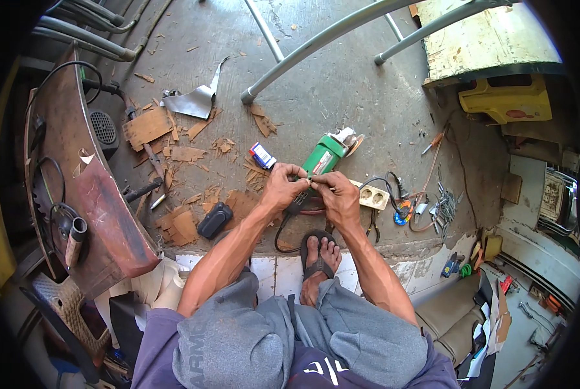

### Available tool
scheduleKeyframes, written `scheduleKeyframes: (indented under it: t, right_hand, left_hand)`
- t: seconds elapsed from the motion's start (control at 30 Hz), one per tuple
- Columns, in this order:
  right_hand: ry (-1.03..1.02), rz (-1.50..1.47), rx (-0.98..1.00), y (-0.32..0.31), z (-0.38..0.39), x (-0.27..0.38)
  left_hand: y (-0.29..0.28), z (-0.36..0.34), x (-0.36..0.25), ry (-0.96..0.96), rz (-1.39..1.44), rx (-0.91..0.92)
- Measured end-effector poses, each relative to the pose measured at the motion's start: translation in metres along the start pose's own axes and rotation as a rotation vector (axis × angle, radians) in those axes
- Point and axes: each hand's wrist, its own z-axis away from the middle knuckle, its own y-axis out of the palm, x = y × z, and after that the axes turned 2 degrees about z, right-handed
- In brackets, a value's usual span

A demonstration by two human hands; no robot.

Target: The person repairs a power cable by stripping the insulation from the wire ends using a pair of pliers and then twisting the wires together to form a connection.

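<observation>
My left hand (283, 187) and my right hand (339, 200) meet in front of me, fingertips pinched together. Between them is something tiny that I cannot make out. Just beyond and below lies a green angle grinder (321, 157) on the floor, its disc end pointing to the far right. Part of its rear end and cord is hidden behind the hands. A small blue and white box (262, 156) is close to my left hand. Right of my right hand sits a cream power strip (371, 196) with round sockets.
Torn brown board pieces (149, 128) and a bent metal sheet (192, 102) litter the left floor. A black case (214, 220) lies nearer. Loose metal rods (444, 206) are at right. A grey tubular frame (316, 48) stands ahead; a curved reddish-brown panel (102, 194) leans at left.
</observation>
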Motion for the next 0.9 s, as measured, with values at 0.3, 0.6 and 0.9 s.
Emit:
scheduleKeyframes:
  t: [0.3,0.6,0.9]
  right_hand:
    - [0.042,0.056,0.048,-0.003,-0.005,0.009]
    - [0.142,-0.014,0.066,-0.005,-0.003,0.009]
    - [0.319,-0.250,0.067,0.000,0.003,-0.012]
  left_hand:
    - [-0.007,0.003,0.004,-0.051,0.140,0.080]
    - [0.002,0.002,0.004,-0.022,0.014,-0.049]
    - [0.008,0.002,-0.003,-0.003,-0.084,-0.125]
